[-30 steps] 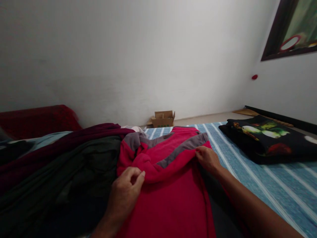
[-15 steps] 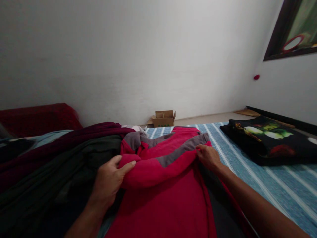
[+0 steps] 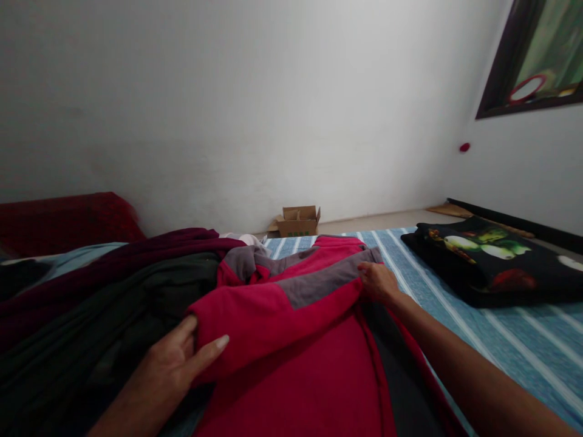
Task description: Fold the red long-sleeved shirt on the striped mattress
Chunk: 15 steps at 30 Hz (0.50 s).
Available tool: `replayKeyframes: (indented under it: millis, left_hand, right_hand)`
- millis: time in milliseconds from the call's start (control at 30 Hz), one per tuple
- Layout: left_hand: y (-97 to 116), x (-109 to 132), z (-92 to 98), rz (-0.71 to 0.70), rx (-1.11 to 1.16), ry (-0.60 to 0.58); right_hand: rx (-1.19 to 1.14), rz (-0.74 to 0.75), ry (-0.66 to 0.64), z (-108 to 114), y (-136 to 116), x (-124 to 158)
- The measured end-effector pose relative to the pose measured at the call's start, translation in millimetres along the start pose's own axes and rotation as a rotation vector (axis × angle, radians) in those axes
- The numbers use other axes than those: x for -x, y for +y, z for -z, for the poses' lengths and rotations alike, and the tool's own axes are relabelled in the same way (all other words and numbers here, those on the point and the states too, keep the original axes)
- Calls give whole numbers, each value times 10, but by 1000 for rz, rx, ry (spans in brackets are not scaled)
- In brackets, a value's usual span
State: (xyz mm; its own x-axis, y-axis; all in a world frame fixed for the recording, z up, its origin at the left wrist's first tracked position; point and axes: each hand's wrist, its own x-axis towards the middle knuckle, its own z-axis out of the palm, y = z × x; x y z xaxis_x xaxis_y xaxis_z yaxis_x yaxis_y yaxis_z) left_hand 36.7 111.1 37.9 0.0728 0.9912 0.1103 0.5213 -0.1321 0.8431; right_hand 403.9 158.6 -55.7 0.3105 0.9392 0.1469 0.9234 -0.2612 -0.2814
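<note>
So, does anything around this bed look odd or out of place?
Mainly the small red blob on the white wall, alone near the framed picture; what it is cannot be told. The red-and-grey fleece jacket looks undamaged.

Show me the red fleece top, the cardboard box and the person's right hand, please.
red fleece top (image 3: 255, 328), head view, on the raised fold of fabric
cardboard box (image 3: 298, 226), head view, on its front side
right hand (image 3: 378, 282), head view, on the back of the hand

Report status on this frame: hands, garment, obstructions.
Left hand open, against the fold of the red fleece top. Right hand pinching its grey-trimmed edge. Dark green cloth heaped against its left side.
</note>
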Motion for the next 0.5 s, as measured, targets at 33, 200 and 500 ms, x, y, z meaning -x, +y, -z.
replayKeyframes:
  millis: [33,200,500]
  left_hand:
    - [45,-36,55,-20,-20,-12]
    - [204,-323,141,-52,-129,-1]
    - [-331,-588,97,-6,-411,16]
  right_hand:
    - [5,4,-6,-6,6,-41]
    - [29,37,-55,-91,18,-202]
    - [94,211,-122,-119,-72,-457]
